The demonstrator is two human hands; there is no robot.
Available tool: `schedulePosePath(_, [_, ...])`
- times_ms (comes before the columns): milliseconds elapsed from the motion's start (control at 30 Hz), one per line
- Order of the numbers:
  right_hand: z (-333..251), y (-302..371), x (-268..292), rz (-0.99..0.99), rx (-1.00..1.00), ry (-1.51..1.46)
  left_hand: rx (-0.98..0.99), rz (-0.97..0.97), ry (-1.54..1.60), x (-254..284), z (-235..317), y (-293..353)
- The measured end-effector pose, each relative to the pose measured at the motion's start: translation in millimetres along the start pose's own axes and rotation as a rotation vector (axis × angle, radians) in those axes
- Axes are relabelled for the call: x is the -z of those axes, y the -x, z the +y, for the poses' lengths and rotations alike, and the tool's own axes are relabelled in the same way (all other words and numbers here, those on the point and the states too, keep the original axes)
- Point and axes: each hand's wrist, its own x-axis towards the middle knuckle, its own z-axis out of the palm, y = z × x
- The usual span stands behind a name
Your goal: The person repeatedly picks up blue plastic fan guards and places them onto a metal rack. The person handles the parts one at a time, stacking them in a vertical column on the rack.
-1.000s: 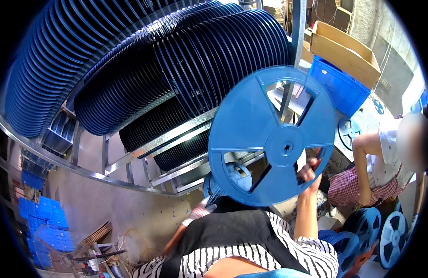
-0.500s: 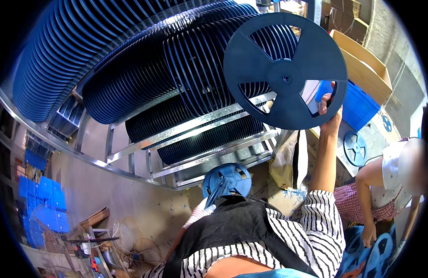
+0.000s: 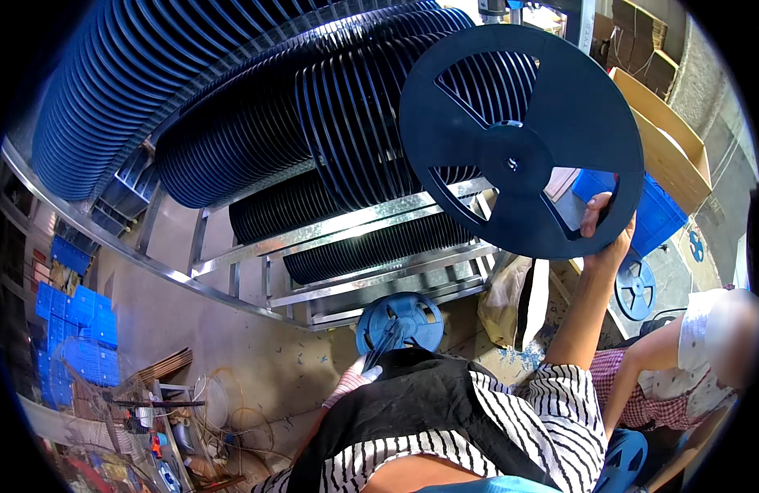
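Observation:
My bare right hand (image 3: 603, 234) is raised and closed on the rim of a large dark blue plastic reel (image 3: 589, 107). Its fingers come through one of the reel's cut-out windows. Low by my apron, my left hand (image 3: 352, 382), in a whitish glove, is closed at the end of a narrow blue-grey piece (image 3: 385, 343); what this piece is, I cannot make out. Just beyond it is a lighter blue reel (image 3: 429, 322). Behind the raised reel, rows of dark reels (image 3: 240, 140) stand edge-on in a metal rack (image 3: 305, 234).
At right, a person (image 3: 642, 370) bends beside blue reels (image 3: 624, 460). A blue crate (image 3: 655, 218), a wooden box (image 3: 671, 144) and another blue reel (image 3: 636, 289) lie beyond my right arm. A plastic sack (image 3: 504, 304) stands below the rack. Blue bins (image 3: 84, 320) are stacked far left.
The raised reel appears larger and slightly lower to the right, with my right hand still on it. The person at right has leaned lower. My left hand has barely moved.

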Motion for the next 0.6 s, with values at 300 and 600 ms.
schedulePosePath(300, [-8.8, 2.1, -18.6, 0.083, -0.015, 0.081, 0.135, -0.006, -0.082, 2.9, 10.9, -15.1])
schedulePosePath(600, [28.1, 103.8, -120.4, 0.017, 0.071, 0.425, -0.057, -0.075, -0.264, 35.9, -57.6, -59.9])
